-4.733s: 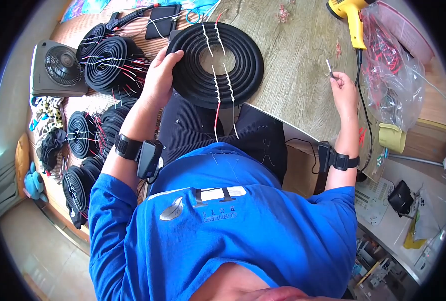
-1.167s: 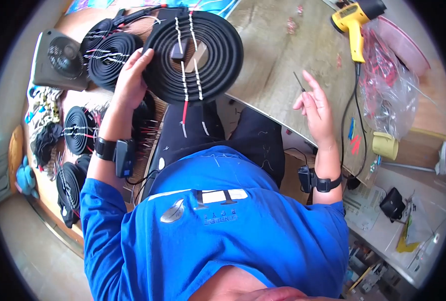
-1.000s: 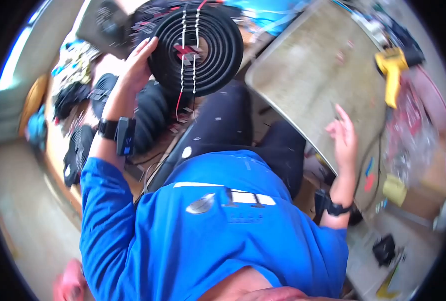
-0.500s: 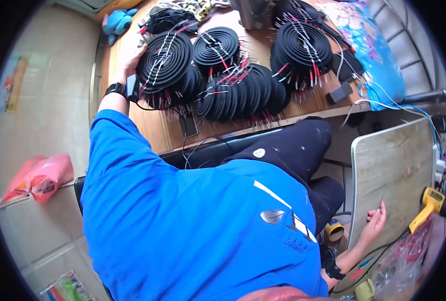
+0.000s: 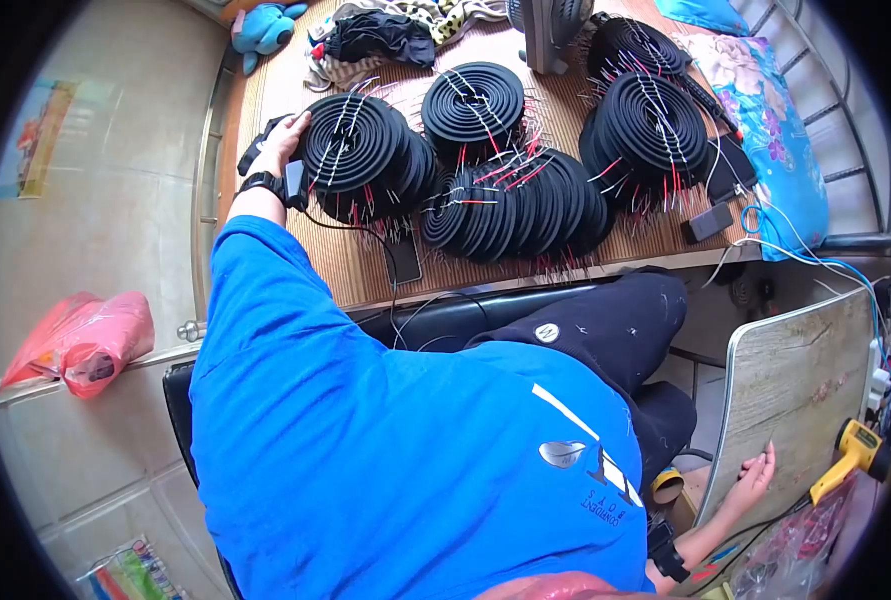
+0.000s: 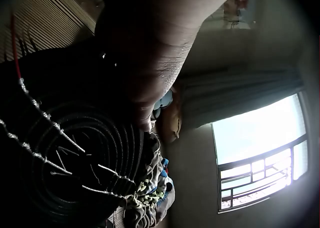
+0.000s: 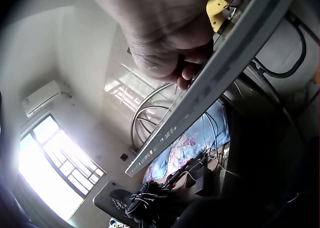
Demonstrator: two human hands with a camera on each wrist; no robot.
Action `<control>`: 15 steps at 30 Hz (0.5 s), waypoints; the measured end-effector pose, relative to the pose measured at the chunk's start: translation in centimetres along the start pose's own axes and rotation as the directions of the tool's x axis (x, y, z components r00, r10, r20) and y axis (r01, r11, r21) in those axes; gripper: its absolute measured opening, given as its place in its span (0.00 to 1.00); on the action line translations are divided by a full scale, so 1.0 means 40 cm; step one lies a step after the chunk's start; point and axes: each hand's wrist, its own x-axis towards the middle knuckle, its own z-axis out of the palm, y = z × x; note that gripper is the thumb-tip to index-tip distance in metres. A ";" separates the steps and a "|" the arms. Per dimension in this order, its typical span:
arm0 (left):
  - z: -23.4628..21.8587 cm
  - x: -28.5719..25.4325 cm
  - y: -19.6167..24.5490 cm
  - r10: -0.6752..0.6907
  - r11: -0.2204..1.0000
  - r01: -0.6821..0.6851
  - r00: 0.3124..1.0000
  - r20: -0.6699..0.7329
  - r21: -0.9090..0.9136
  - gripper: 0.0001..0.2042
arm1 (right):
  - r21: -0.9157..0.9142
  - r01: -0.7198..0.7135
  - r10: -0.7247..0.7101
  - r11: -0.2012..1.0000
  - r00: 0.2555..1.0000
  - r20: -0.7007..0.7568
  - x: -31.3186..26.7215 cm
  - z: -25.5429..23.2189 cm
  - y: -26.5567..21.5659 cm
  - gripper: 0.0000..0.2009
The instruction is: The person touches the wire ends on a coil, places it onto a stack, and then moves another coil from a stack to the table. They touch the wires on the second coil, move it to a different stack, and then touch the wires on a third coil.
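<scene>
My left hand point(image 5: 283, 140) holds the rim of a flat black spiral coil point(image 5: 350, 145), which lies on top of a stack of similar coils. White twisted ties cross its face, with red and white wire ends sticking out. In the left wrist view the thumb point(image 6: 145, 115) lies over the coil's dark rim; the other fingers are hidden. Over the wood-patterned tabletop point(image 5: 800, 370), my right hand point(image 5: 753, 480) has curled fingers. A thin rod point(image 7: 175, 90) pokes out between them in the right wrist view, mostly hidden by the hand.
More coils point(image 5: 525, 205) stand and lean in rows on the slatted mat point(image 5: 365, 285), beside another stack point(image 5: 650, 125). A fan point(image 5: 545, 35), black cloth point(image 5: 380, 38) and phone point(image 5: 402, 262) are there too. A yellow heat gun point(image 5: 850, 455) lies at the tabletop's right.
The body has turned left toward the mat. My left hand has carried the coil from beside the tabletop onto the left stack. The right hand stays over the tabletop.
</scene>
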 end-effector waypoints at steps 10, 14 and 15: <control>0.038 0.009 0.007 0.010 0.964 -0.008 1.000 -0.006 0.265 0.21 | -0.022 -0.039 0.038 0.999 0.999 -0.023 0.007 0.011 -0.020 0.16; 0.154 0.022 0.089 0.280 0.746 -0.127 0.950 -0.135 0.653 0.26 | 0.045 -0.040 0.042 0.998 0.999 -0.030 0.002 0.011 -0.034 0.16; 0.229 -0.049 0.189 0.352 0.765 -0.241 0.933 -0.075 0.598 0.25 | 0.085 -0.002 0.003 0.996 1.000 -0.005 0.009 0.007 -0.019 0.16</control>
